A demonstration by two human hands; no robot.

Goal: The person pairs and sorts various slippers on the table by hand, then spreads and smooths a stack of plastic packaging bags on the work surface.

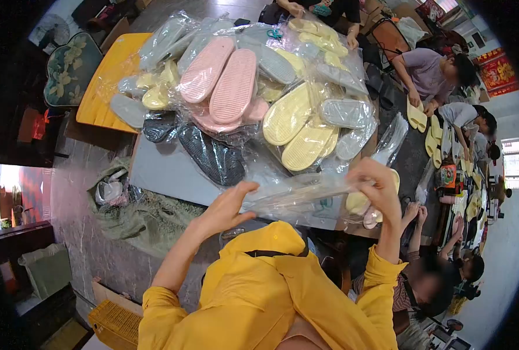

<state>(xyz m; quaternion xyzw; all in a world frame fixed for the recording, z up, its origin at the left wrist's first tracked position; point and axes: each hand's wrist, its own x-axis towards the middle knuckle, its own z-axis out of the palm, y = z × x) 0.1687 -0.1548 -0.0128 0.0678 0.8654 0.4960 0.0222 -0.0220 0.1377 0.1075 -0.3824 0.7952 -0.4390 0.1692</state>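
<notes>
A clear plastic bag (306,195) stretches between my hands above the table's near edge. My right hand (379,185) pinches its right end with bent fingers. At the bag's left end is my left hand (227,205), thumb and index finger apart; whether it touches the film I cannot tell. Behind the bag lies a heap of slippers in clear bags: a pink pair (233,84), a yellow pair (297,128), grey slippers (347,114) and a black slipper (213,154). Just past my right hand is a small yellow slipper end (358,202), partly hidden.
A yellow stool (111,84) stands by the table's left side. Below it, a green woven sack (145,219) lies on the floor. Several people work along the dark table (414,149) to the right, with yellow slippers (417,114) on it. Another person's hands (414,214) are near my right arm.
</notes>
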